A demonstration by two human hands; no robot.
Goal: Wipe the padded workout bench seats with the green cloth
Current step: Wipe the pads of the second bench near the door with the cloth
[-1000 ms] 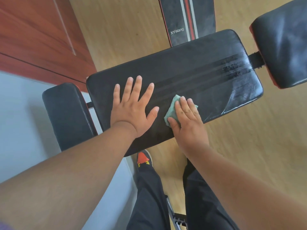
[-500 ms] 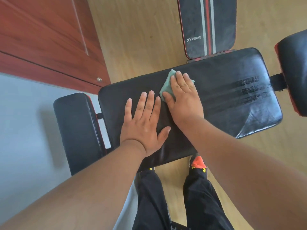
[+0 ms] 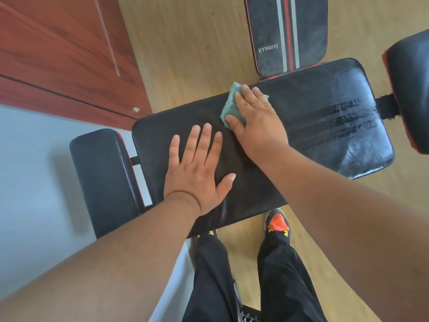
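Since half a second before, the right hand (image 3: 256, 123) had pushed the green cloth (image 3: 232, 105) further toward the far edge of the main bench pad (image 3: 308, 126), while the left hand (image 3: 199, 168) had stayed planted in the same spot on the pad. In the head view, the cloth lay bunched under the right hand's straight fingers and palm, its far corner poking out past the fingertips right at the pad's far rim and its near corner showing beside the thumb; the hand pressed it flat with extended fingers rather than curling round it. The left hand rested palm down just nearer and to the left, fingers spread and straight, holding nothing, its fingertips close to the cloth but apart from it. To the right on the pad ran worn grey stripes with a glossy, scuffed patch near the end. A smaller black pad (image 3: 104, 177) sat just beside the main pad's left end, joined by a short bracket, and another black pad with red trim (image 3: 411, 94) lay beyond the right end. A striped pad marked XYWang (image 3: 287, 33) butted against the far edge, near the cloth. Below, black trousers and a shoe with an orange toe (image 3: 277, 223) stood on the wooden floor (image 3: 192, 49), and a red-brown door (image 3: 58, 49) filled the upper left.
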